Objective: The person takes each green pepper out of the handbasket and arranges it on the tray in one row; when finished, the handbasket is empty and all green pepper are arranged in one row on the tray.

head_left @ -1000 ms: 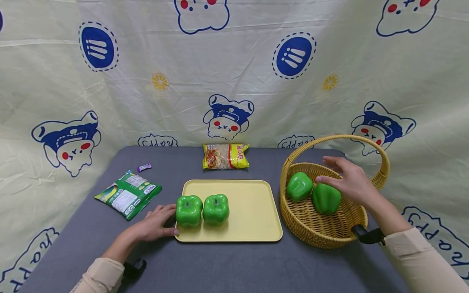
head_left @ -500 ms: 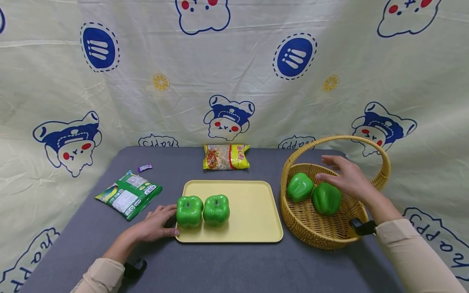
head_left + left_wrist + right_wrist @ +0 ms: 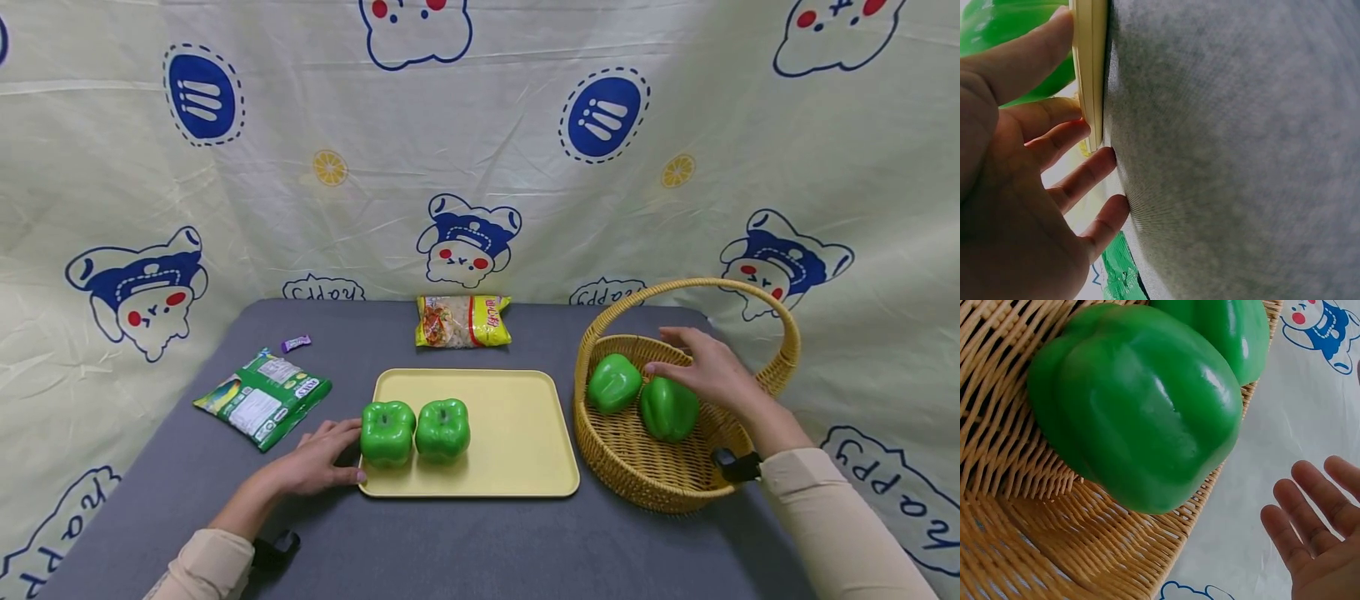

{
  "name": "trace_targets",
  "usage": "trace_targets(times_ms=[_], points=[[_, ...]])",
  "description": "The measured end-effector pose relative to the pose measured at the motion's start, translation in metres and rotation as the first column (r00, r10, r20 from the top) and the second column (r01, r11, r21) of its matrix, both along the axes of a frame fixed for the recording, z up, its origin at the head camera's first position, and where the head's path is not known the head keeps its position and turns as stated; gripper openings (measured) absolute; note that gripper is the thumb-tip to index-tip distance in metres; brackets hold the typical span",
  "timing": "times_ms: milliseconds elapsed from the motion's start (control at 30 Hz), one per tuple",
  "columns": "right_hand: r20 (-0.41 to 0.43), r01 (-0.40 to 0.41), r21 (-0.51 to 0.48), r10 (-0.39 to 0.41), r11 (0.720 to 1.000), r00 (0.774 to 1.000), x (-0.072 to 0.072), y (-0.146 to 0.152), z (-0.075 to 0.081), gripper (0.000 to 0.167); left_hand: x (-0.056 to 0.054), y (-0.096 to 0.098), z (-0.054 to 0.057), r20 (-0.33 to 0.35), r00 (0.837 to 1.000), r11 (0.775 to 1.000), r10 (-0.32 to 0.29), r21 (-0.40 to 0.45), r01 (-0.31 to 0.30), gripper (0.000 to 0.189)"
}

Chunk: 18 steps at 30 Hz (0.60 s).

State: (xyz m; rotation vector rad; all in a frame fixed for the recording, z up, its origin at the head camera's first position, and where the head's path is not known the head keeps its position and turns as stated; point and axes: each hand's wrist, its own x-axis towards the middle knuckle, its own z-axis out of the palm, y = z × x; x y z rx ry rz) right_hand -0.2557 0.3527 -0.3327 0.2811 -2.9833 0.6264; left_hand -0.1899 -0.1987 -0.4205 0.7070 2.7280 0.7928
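In the head view my left hand (image 3: 318,460) rests at the left edge of a pale yellow tray (image 3: 517,433). Its fingers are spread, and the left wrist view has thumb and fingertips right at the tray's rim (image 3: 1089,75). Two glossy green bell peppers stand on the tray: a left one (image 3: 387,433) beside my fingers and a right one (image 3: 442,430). My right hand (image 3: 708,367) hovers over a wicker basket (image 3: 626,479), its fingers extended and holding nothing. Inside lie two more green bell peppers, one (image 3: 669,409) below my thumb, the other (image 3: 613,383) farther left.
The basket's tall arched handle (image 3: 690,282) rises around my right hand. A green snack bag (image 3: 262,398) and a small purple wrapped candy (image 3: 296,343) lie at the left. Behind the tray sits a yellow food packet (image 3: 462,322). A printed cloth (image 3: 510,117) hangs behind the table.
My right forearm and sleeve have shifted a little to the left, while the hand stays over the basket. The left hand and the peppers have not moved.
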Motion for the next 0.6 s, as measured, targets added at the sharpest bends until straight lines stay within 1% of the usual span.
trace_targets(times_ms=[200,433,600], points=[[0.002,-0.004,0.049,0.004,0.999,1.000,-0.005,0.003,-0.007,0.085,0.000,-0.001,-0.001,0.003,1.000,1.000,-0.002,0.008,0.002,0.071],[0.038,0.000,0.093,-0.004,0.996,0.999,-0.009,0.007,-0.014,0.090,-0.001,-0.001,-0.002,0.010,1.000,1.000,0.002,0.006,-0.002,0.072],[0.062,-0.011,0.136,0.002,0.991,0.998,-0.011,0.008,-0.020,0.087,-0.001,-0.001,-0.002,0.010,1.000,1.000,0.001,0.007,-0.001,0.071]])
